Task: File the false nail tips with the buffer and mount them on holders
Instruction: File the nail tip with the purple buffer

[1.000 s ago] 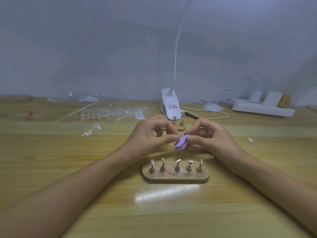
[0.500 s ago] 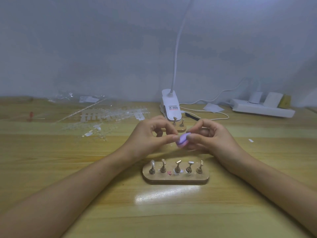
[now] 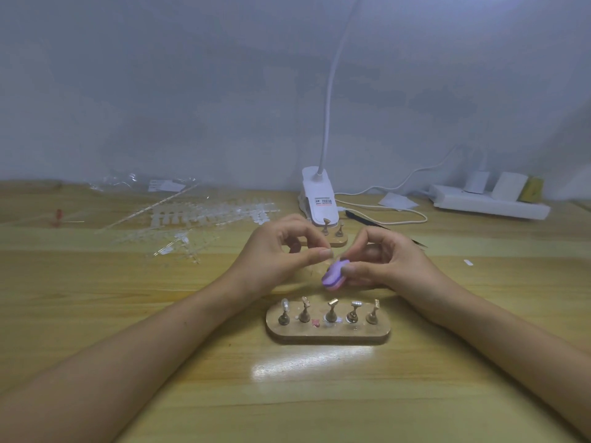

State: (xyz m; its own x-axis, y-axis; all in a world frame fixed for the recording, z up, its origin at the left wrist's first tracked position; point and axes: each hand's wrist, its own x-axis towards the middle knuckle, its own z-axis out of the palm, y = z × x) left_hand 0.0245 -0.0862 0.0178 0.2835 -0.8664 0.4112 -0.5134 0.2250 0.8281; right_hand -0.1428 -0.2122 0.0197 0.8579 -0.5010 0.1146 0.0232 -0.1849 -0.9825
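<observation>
My right hand (image 3: 380, 260) pinches a small purple buffer block (image 3: 333, 274) between thumb and fingers, just above the table. My left hand (image 3: 278, 254) is beside it with thumb and forefinger pinched together on something too small and clear to make out, likely a nail tip. In front of both hands stands a wooden holder base (image 3: 327, 330) with several brass holders; the leftmost one carries a clear nail tip (image 3: 284, 304). A second holder base (image 3: 335, 239) is partly hidden behind my hands.
Clear sprues of false nail tips (image 3: 198, 219) and plastic bags lie at the back left. A white clip lamp (image 3: 319, 199) stands behind my hands, its cable running right to a white power strip (image 3: 489, 203). A loose tip (image 3: 468, 262) lies at right.
The buffer in my right hand has slid down and away from my left fingertips, so the two hands now sit slightly apart. The camera tilted a little.
</observation>
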